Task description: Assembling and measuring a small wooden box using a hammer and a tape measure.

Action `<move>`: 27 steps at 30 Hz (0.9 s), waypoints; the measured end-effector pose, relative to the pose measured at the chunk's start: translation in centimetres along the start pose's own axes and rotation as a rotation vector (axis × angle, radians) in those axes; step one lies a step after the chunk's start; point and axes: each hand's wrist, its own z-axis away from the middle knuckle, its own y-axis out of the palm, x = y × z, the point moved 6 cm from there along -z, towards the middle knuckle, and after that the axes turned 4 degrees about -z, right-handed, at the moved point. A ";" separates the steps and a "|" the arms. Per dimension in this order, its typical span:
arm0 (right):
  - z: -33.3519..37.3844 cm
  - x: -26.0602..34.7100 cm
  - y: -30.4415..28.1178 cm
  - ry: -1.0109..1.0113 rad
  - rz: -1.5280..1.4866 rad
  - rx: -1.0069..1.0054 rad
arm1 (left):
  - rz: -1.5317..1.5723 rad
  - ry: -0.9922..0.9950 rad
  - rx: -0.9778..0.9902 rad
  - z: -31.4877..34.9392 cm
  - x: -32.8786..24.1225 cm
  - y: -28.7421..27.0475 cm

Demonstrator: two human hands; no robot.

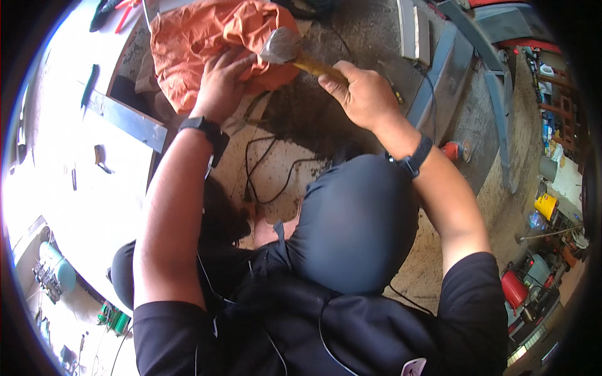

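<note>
Left hand [222,84] lies on crumpled orange cloth [188,47], fingers laid over fabric; whether they pinch it, cannot tell. Right hand [369,97] clenched around yellow handle of hammer-like tool [316,66], thumb along handle. Greyish tool head is directed to left, seen over right part of cloth; contact with cloth not possible to judge. Cloth is in upper part of view, ahead of person. Black cable [249,172] curves below cloth, between arms. Grey metal beam [446,59] at right, beyond right hand.
</note>
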 end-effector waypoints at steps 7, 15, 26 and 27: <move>-1.1 0.3 1.0 0.051 0.144 0.108 | 0.001 -0.047 0.075 0.8 -0.3 0.4; -1.6 0.2 1.7 0.003 0.090 0.065 | 0.028 -0.002 0.041 0.3 -0.2 0.0; -1.6 1.1 1.6 -0.037 0.033 0.051 | 0.217 -0.123 0.010 0.5 0.1 0.1; -2.0 1.5 2.0 -0.007 0.057 0.074 | 0.252 -0.135 0.037 0.8 0.3 -0.1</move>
